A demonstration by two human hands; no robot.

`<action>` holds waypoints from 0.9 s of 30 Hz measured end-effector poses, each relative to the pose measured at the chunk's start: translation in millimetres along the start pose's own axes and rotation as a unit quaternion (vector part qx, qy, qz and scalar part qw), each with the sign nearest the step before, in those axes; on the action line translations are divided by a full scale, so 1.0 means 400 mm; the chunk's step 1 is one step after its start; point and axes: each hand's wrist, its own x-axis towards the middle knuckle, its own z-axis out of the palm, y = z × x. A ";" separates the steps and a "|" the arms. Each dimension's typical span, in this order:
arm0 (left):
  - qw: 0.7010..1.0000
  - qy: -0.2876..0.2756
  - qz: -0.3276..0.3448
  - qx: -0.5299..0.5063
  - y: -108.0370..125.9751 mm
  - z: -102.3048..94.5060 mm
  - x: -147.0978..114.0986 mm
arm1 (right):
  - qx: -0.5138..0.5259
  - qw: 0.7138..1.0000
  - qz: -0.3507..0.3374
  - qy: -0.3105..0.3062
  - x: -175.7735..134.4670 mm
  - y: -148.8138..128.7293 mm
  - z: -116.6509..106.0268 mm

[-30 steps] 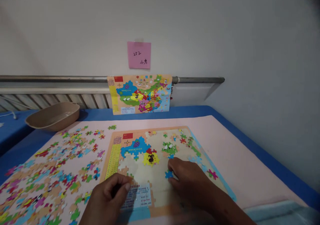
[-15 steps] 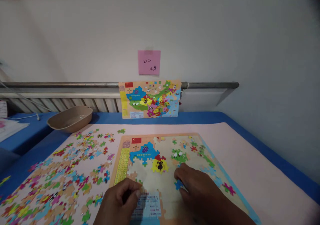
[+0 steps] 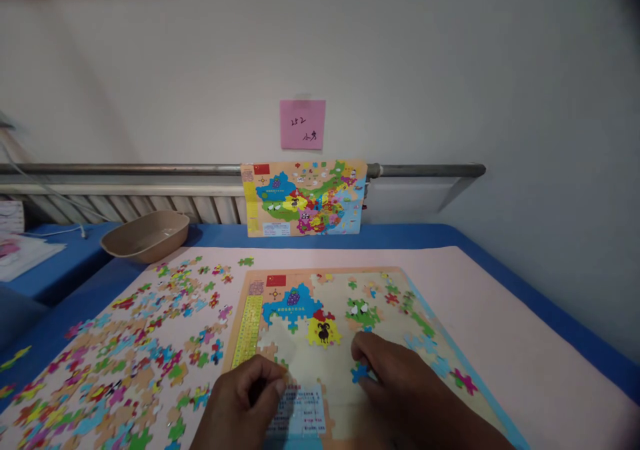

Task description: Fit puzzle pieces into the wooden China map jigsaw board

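Observation:
A partly filled jigsaw puzzle board (image 3: 345,397) lies in front of me, its assembled map pieces mostly along the left side. Over its lower left, my left hand (image 3: 247,393) is closed in a pinch beside the printed text block; whatever is between the fingertips is hidden. My right hand (image 3: 400,380) is curled over the board's middle, thumb and fingers closing around a blue puzzle piece (image 3: 359,373). Above the hands sit a yellow section with a black ram (image 3: 324,332) and a green cluster with white sheep (image 3: 363,311).
Many loose puzzle pieces (image 3: 140,363) spread across the pink sheet left of the board. A beige basin (image 3: 145,237) stands behind them. The reference map (image 3: 305,200) hangs from a pipe at the wall, under a pink note (image 3: 303,125). More pieces (image 3: 430,353) lie on the board's right side.
The whole view has shifted slightly, so everything appears a little farther right. Both hands keep nearly the same pose and place over the board.

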 end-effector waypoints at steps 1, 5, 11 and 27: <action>1.000 0.001 -0.002 -0.001 0.000 0.000 0.000 | 0.021 1.000 -0.004 -0.002 0.002 0.000 -0.003; 1.000 0.001 0.002 -0.002 -0.001 0.001 -0.001 | 0.120 0.993 -0.005 0.009 0.016 0.003 -0.005; 1.000 -0.006 0.005 0.006 -0.016 0.006 0.001 | 0.421 0.906 0.046 0.011 0.037 -0.012 0.036; 0.989 -0.071 0.005 -0.130 -0.050 0.036 0.004 | 0.542 0.836 0.045 -0.064 0.008 -0.145 0.150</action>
